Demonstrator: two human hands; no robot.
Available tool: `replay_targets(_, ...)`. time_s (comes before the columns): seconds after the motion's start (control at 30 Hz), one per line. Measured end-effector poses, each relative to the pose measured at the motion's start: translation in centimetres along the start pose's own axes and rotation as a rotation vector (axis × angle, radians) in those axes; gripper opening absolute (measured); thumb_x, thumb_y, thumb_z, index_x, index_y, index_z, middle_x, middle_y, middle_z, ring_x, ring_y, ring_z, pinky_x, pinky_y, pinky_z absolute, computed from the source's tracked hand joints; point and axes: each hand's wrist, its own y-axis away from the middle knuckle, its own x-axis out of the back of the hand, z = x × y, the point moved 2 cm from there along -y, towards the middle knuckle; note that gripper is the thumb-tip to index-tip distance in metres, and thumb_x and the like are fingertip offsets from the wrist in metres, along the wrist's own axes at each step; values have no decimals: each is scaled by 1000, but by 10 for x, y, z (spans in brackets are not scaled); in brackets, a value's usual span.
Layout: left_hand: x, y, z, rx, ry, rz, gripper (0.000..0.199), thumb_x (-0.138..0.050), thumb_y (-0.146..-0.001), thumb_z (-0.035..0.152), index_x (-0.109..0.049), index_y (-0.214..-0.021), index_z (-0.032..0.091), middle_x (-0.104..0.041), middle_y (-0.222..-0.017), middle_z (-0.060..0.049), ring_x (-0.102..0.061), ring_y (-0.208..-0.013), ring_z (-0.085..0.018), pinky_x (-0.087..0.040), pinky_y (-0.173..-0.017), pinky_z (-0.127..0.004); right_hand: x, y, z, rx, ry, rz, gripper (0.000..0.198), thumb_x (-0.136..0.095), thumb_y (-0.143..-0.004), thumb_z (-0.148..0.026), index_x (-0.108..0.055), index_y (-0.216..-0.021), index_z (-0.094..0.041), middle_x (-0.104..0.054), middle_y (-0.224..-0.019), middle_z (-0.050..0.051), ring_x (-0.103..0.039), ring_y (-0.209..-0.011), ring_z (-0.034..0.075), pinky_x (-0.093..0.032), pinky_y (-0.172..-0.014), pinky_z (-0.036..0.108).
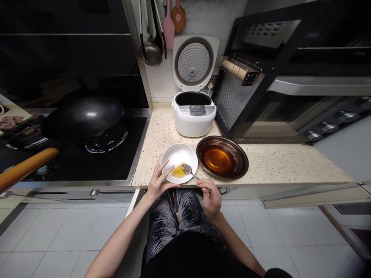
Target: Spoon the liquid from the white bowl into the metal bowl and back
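Observation:
A white bowl (pixel 182 152) sits at the counter's front edge, tipped slightly, with a small pool of yellow liquid (pixel 177 172) low in it. My left hand (pixel 157 183) grips its left side, thumb along the near rim and fingers reaching over the edge. Between the fingers of my right hand (pixel 212 197) is the handle of a metal spoon (pixel 186 168); the spoon's head lies inside the bowl, beside the yellow liquid. Just right of the bowl stands a round metal basin (pixel 245 166) holding amber-brown liquid (pixel 219 159).
Behind the bowl stands a white rice cooker (pixel 194 124) with its lid raised. A black wok (pixel 85 117) rests on the stove at left, its wooden handle (pixel 29 169) pointing toward me. An oven (pixel 290 112) stands at right. Utensils, including a pink spatula (pixel 168 29), hang behind.

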Motion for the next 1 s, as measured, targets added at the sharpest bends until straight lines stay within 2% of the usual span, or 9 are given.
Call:
replay_targets(0.17, 1, -1, 1, -8, 8, -1, 85, -78, -84, 50, -47, -158, 23, -56, -152, -21, -45, -152, -41, -46, -120, -66, 1, 4, 5, -71, -58, 49, 20, -47, -104, -17, -64, -97, -23, -71, -87, 3, -70, -82, 17, -58, -75, 33)
replay_targets(0.37, 0, -1, 0, -15, 11, 9, 86, -79, -83, 50, -46, -159, 24, -55, -153, -20, -45, -152, -42, -46, -119, -67, 3, 2, 13, -94, -81, 12, 21, -46, -105, -18, -65, -98, -23, -73, -89, 4, -71, -85, 18, -57, -76, 34)
replay_targets(0.57, 0, -1, 0, -15, 28, 17, 86, -80, -83, 49, -47, -158, 24, -55, -154, -21, -47, -151, -41, -46, -119, -66, 5, 4, 25, -176, -136, 51, 21, -47, -106, -26, -65, -94, -24, -73, -87, 4, -70, -84, 19, -55, -77, 35)
replay_targets(0.87, 0, 1, 1, 3, 30, 11, 83, -79, -84, 49, -49, -157, 24, -55, -153, -20, -49, -150, -39, -47, -120, -64, -14, 14, 26, -388, -272, 133, 22, -50, -106, -34, -62, -91, -22, -71, -86, 3, -66, -76, 17, -53, -72, 31)
replay_targets(1.0, 0, 1, 0, 4, 18, 7, 82, -78, -84, 50, -50, -156, 23, -56, -152, -21, -50, -150, -39, -48, -119, -64, -19, 17, 27, -437, -310, 172, 21, -51, -105, -36, -60, -92, -21, -70, -88, 3, -65, -73, 15, -54, -70, 30)
